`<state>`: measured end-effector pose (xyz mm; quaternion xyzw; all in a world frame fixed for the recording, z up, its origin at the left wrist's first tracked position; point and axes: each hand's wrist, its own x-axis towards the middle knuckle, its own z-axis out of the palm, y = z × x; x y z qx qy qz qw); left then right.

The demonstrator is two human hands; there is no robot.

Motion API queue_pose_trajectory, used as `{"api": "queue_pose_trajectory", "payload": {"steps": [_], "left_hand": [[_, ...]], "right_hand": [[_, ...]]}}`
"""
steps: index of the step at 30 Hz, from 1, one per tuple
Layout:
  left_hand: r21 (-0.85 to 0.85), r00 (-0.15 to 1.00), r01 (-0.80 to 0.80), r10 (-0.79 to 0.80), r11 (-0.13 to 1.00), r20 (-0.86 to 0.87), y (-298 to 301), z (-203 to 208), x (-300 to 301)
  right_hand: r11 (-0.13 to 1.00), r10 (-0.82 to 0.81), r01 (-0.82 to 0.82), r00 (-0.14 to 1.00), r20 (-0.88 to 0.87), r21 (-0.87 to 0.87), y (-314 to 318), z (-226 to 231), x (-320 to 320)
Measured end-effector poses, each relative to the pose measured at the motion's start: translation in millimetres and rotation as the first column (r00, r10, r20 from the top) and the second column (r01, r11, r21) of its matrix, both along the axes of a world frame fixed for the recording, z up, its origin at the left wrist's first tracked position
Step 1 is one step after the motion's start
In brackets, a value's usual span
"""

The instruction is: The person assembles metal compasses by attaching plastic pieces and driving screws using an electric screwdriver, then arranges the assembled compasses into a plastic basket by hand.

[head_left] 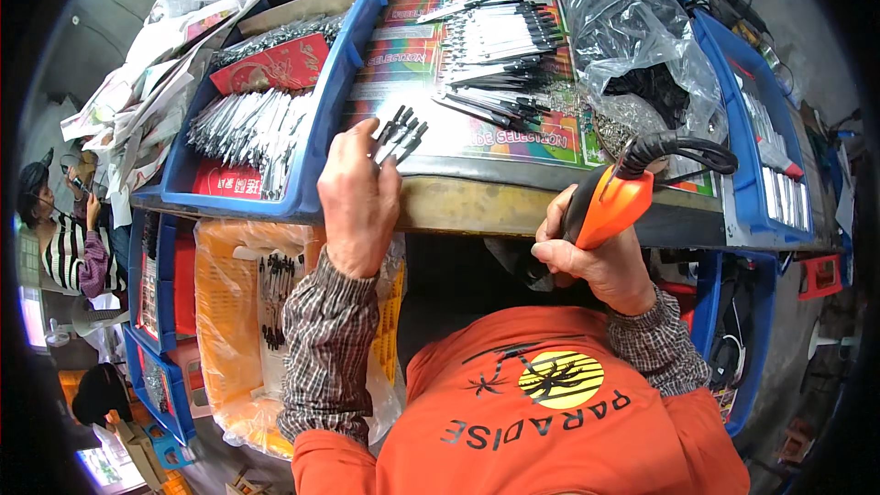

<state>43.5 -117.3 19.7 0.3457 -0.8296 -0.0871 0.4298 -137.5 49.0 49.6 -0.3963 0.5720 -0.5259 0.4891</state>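
My left hand is closed round a small bunch of pens, white-barrelled with black ends, above the bench's front edge. My right hand grips an orange and black power tool, shaped like an electric screwdriver, with a coiled black cord at its upper end. Its lower end is hidden by my fingers. Beyond both hands, a heap of similar pens lies on a colourful printed sheet. Small metal parts are gathered to the right of that heap, beside a clear plastic bag holding something black.
A blue tray full of pens stands at the left, newspapers beside it. Another blue tray is at the right end. Below the bench sits a plastic-lined yellow crate containing pens. Another person is at the far left.
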Motion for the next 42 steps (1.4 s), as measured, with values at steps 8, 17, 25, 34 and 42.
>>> {"api": "queue_pose_trajectory", "payload": {"steps": [8, 17, 25, 34, 42], "left_hand": [[0.007, 0.834, -0.244, 0.207, 0.970, 0.511, -10.9, -1.1, -13.3], [-0.011, 0.968, -0.097, 0.097, 0.995, 0.231, -27.6, -18.0, -13.5], [-0.058, 0.962, -0.174, 0.182, 0.983, 0.203, -27.3, -33.0, -27.3], [-0.055, 0.993, -0.045, 0.050, 0.997, 0.102, -25.1, -31.9, -26.7], [-0.116, 0.995, 0.032, -0.021, 0.993, 0.096, -19.9, -35.2, -19.8]], "right_hand": [[1.000, 0.003, 0.000, 0.996, -0.087, 0.030, -3.9, -7.9, -4.2], [0.991, -0.095, 0.091, 0.995, -0.036, -0.095, -4.3, -11.9, 3.1], [0.990, -0.053, 0.044, 0.997, -0.064, -0.132, -5.5, -12.7, 11.5], [0.991, -0.058, 0.047, 0.995, -0.084, -0.122, -7.9, -12.5, 15.4], [0.991, -0.062, 0.048, 0.993, -0.102, -0.129, -9.1, -12.6, 24.2]]}}
